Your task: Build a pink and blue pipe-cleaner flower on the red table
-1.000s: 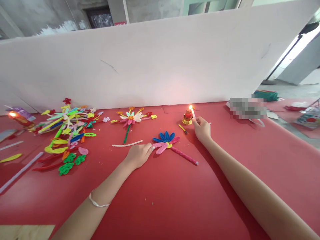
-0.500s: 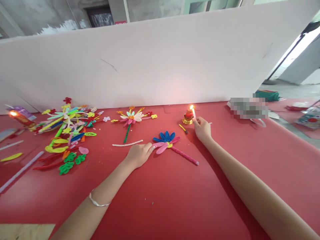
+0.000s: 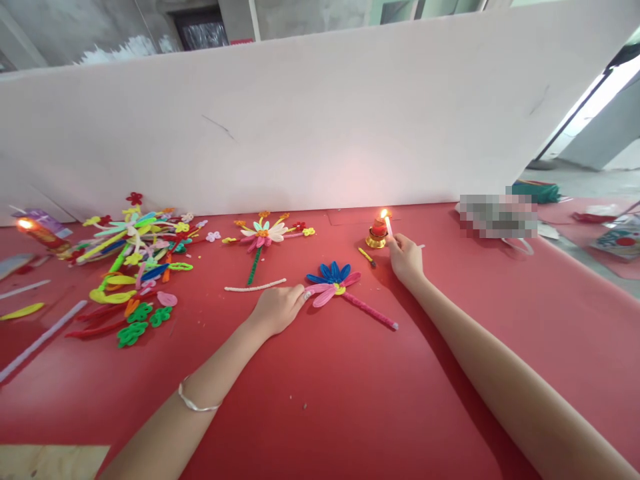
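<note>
The red tabletop (image 3: 350, 407) runs in front of the blue-and-pink flower (image 3: 339, 289), which lies flat with its stem slanting towards the near right. At the flower's left edge, the left hand (image 3: 277, 310) is nearly closed, thumb and fingers narrowed on the end of a pale pink petal, probably to steady it; how firm the grip is, I cannot tell. Left of the flower and just beyond that hand lies a white strip (image 3: 255, 287), apart from the fingers. Beyond the flower to its right, the right hand (image 3: 406, 260) pinches a pale stick (image 3: 389, 227) between thumb and fingers, its tip up at the flame of the red candle (image 3: 379, 230), seemingly to heat or light it. The candle's gold base keeps it upright. Behind the flower, farthest off, stands a white panel (image 3: 300, 133).
</note>
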The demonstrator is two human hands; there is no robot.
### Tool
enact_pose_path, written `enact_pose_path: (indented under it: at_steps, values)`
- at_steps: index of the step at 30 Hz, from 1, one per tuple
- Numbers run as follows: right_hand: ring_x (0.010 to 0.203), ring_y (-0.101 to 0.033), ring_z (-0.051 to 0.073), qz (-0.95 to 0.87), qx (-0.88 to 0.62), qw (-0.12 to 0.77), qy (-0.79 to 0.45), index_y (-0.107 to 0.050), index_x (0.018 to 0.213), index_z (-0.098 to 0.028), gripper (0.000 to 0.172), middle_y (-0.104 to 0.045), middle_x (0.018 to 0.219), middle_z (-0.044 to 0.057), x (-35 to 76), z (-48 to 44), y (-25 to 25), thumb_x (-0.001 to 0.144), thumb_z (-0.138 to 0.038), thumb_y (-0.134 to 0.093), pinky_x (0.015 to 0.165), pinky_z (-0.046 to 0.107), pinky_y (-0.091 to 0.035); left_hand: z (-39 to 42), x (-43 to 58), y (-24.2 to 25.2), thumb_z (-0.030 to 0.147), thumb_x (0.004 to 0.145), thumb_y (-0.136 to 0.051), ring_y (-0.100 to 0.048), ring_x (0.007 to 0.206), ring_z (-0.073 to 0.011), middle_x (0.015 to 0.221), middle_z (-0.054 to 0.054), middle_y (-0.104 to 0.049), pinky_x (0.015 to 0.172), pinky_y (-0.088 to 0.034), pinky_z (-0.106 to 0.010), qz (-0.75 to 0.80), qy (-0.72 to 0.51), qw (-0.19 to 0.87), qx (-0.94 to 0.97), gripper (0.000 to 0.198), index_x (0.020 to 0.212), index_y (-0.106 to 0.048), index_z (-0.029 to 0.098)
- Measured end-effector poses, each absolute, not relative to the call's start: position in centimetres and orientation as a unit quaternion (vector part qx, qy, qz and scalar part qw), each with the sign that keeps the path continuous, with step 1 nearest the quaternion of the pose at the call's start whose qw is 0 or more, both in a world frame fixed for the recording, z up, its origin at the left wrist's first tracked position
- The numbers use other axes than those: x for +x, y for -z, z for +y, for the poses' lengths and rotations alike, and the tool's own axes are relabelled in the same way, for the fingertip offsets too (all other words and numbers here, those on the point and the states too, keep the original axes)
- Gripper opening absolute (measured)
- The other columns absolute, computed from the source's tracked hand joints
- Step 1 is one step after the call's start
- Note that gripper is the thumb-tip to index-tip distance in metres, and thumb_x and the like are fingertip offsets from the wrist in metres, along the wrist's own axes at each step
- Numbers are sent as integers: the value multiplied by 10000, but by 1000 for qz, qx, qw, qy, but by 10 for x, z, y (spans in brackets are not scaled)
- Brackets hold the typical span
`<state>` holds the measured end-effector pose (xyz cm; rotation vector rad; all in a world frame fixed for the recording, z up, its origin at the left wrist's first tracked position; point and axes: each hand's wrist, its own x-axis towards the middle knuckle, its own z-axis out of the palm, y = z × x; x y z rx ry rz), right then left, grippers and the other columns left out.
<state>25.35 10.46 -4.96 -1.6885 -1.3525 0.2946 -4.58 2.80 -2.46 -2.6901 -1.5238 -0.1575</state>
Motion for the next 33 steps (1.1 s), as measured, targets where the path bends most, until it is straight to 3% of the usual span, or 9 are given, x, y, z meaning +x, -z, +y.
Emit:
enact_pose_path:
  at_steps: [8, 14, 21, 33]
  values:
    - [481, -312, 119, -554, -689, 452, -118, -365, 557, -209, 348, -330, 484, -39, 254, 105, 50, 835, -419, -354, 498, 260, -185, 27, -45, 22, 370, 951, -207, -605, 662, -187, 738, -70, -653, 527, -311, -250, -495, 43, 25, -868, 423, 825, -557, 167]
    - [507, -382, 140, -553, -690, 448, -133, -534, 646, -207, 346, -392, 493, -27, 254, 105, 49, 837, -418, -337, 510, 255, -221, 27, -45, 24, 379, 951, -202, -606, 664, -195, 735, -75, -652, 523, -309, -253, -495, 47, 23, -867, 432, 821, -553, 163]
    - [506, -399, 149, -548, -694, 449, -128, -623, 691, -193, 416, -425, 483, -13, 255, 107, 52, 835, -434, -316, 522, 253, -250, 28, -46, 25, 382, 949, -201, -597, 648, -177, 731, -73, -649, 533, -326, -242, -496, 49, 26, -866, 437, 827, -562, 167]
    - [495, -393, 140, -545, -693, 452, -135, -634, 707, -196, 410, -426, 483, -18, 253, 105, 50, 844, -399, -304, 516, 249, -253, 27, -45, 23, 378, 950, -206, -585, 646, -184, 714, -63, -632, 522, -286, -252, -497, 52, 19, -866, 421, 802, -541, 169]
